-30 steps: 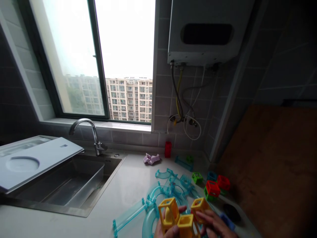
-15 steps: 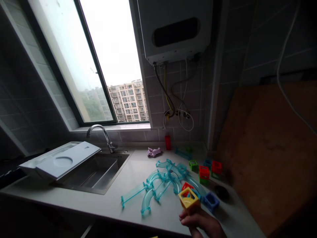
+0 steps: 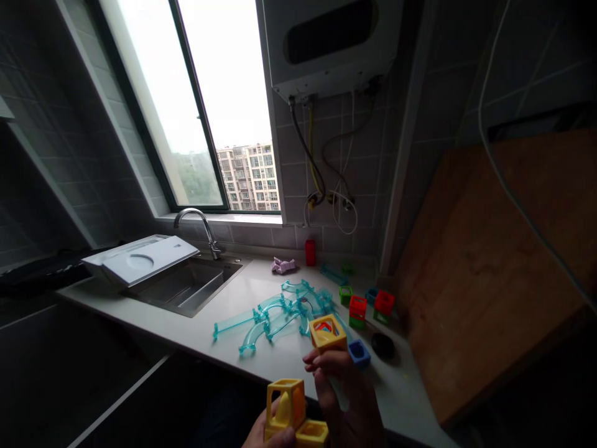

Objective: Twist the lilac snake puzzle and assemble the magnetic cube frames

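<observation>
My right hand (image 3: 342, 392) is closed around a yellow open-frame cube (image 3: 328, 332), held up over the counter's front edge. My left hand (image 3: 265, 437) shows only partly at the bottom edge, gripping two joined yellow cubes (image 3: 291, 414). Behind them on the white counter (image 3: 242, 348) lie several clear teal track pieces (image 3: 275, 311). A blue cube (image 3: 359, 351) sits just right of my right hand. Red and green cubes (image 3: 368, 306) stand farther back.
A steel sink (image 3: 186, 287) with a tap (image 3: 200, 224) and a white lid (image 3: 140, 258) over it is at the left. A brown wooden board (image 3: 489, 261) leans at the right. A water heater (image 3: 326, 43) hangs above. A black round object (image 3: 383, 345) lies near the board.
The view has pulled back from the counter. My left hand with its joined yellow cubes has come back into view, and my right hand has lifted its yellow cube higher.
</observation>
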A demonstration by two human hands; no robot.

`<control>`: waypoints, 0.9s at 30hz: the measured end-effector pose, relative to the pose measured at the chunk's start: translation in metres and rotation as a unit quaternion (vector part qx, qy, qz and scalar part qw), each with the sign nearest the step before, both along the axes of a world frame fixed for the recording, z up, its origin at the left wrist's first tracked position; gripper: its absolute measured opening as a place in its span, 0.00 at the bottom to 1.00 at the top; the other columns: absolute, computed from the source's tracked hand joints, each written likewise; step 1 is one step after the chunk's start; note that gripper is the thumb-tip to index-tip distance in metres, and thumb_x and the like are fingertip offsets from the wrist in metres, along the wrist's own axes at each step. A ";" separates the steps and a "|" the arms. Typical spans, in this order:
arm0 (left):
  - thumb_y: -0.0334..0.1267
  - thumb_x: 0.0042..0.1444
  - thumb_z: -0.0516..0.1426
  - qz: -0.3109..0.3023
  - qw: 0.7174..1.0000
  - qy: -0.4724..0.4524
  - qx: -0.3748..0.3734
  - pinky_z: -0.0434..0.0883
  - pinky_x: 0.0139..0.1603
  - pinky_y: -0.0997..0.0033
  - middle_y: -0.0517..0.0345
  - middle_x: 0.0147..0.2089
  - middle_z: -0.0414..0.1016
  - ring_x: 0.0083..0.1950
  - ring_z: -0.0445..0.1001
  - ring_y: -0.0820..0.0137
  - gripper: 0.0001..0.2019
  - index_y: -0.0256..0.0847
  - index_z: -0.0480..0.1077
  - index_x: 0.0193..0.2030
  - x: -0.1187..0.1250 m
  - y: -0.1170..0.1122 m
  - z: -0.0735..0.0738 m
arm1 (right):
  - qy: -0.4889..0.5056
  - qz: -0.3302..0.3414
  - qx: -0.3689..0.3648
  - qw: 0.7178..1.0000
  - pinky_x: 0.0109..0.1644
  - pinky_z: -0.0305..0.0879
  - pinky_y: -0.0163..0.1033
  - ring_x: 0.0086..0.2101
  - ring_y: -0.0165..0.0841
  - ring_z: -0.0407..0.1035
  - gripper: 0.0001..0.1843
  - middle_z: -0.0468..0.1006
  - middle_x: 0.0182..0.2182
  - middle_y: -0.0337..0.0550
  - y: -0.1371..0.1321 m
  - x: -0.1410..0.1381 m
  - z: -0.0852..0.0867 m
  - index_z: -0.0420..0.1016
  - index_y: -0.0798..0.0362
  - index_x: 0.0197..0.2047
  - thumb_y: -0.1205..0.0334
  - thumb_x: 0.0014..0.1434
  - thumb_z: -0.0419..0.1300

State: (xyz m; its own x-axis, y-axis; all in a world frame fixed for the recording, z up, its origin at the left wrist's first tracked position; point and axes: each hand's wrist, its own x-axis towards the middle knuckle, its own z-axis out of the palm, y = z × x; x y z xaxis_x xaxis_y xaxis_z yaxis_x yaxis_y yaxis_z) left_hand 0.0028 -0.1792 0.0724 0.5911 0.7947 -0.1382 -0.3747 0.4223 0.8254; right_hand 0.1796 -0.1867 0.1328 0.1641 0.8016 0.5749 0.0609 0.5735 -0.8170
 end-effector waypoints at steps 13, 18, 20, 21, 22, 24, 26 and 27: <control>0.49 0.47 0.74 0.003 0.998 0.022 0.054 0.71 0.51 0.64 0.44 0.46 0.81 0.51 0.80 0.51 0.29 0.35 0.78 0.53 0.026 0.008 0.031 | 0.207 -0.027 -0.158 0.965 0.35 0.78 0.39 0.28 0.36 0.79 0.21 0.86 0.35 0.46 0.004 0.017 -0.008 0.72 0.49 0.42 0.42 0.58 0.70; 0.51 0.51 0.70 0.025 0.998 -0.039 0.039 0.71 0.58 0.53 0.39 0.55 0.80 0.57 0.78 0.45 0.31 0.37 0.77 0.59 0.032 0.004 0.040 | 0.182 -0.006 -0.192 0.964 0.29 0.77 0.37 0.27 0.38 0.79 0.22 0.85 0.29 0.43 0.008 0.015 -0.007 0.73 0.48 0.44 0.41 0.58 0.69; 0.53 0.53 0.68 0.019 0.998 -0.058 0.008 0.72 0.57 0.51 0.38 0.60 0.78 0.58 0.78 0.45 0.35 0.38 0.73 0.65 0.030 0.002 0.045 | 0.178 0.020 -0.187 0.966 0.30 0.77 0.38 0.26 0.38 0.79 0.21 0.86 0.29 0.44 0.012 0.017 -0.007 0.72 0.49 0.43 0.41 0.59 0.68; 0.54 0.54 0.67 0.012 0.998 -0.065 -0.004 0.74 0.56 0.53 0.38 0.62 0.77 0.56 0.79 0.46 0.36 0.38 0.72 0.67 0.029 0.001 0.046 | 0.175 0.034 -0.182 0.967 0.30 0.78 0.39 0.26 0.38 0.78 0.21 0.86 0.29 0.45 0.014 0.018 -0.007 0.72 0.49 0.43 0.41 0.59 0.68; 0.53 0.54 0.67 0.007 0.998 -0.068 -0.010 0.74 0.54 0.55 0.37 0.62 0.77 0.55 0.80 0.47 0.37 0.38 0.71 0.68 0.028 0.001 0.047 | 0.174 0.041 -0.179 0.967 0.31 0.78 0.40 0.26 0.38 0.78 0.21 0.86 0.29 0.45 0.016 0.018 -0.007 0.72 0.49 0.42 0.41 0.59 0.69; 0.51 0.54 0.68 0.009 0.998 -0.068 -0.003 0.74 0.55 0.58 0.37 0.62 0.77 0.56 0.80 0.48 0.39 0.37 0.69 0.69 0.027 0.002 0.047 | 0.182 0.037 -0.180 0.966 0.30 0.79 0.40 0.27 0.40 0.80 0.23 0.86 0.29 0.46 0.017 0.019 -0.007 0.73 0.50 0.42 0.40 0.58 0.69; 0.49 0.54 0.69 0.020 0.997 -0.076 0.006 0.73 0.58 0.57 0.38 0.61 0.78 0.59 0.78 0.48 0.40 0.36 0.67 0.71 0.027 0.004 0.043 | 0.198 0.016 -0.189 0.962 0.26 0.78 0.39 0.27 0.41 0.81 0.25 0.86 0.28 0.47 0.016 0.018 -0.006 0.74 0.51 0.43 0.37 0.57 0.68; 0.48 0.55 0.68 0.022 0.996 -0.082 0.003 0.73 0.59 0.57 0.39 0.60 0.79 0.60 0.78 0.48 0.40 0.37 0.65 0.72 0.027 0.004 0.040 | 0.203 0.007 -0.194 0.960 0.24 0.78 0.39 0.27 0.42 0.81 0.26 0.86 0.28 0.48 0.016 0.019 -0.006 0.75 0.51 0.44 0.36 0.57 0.68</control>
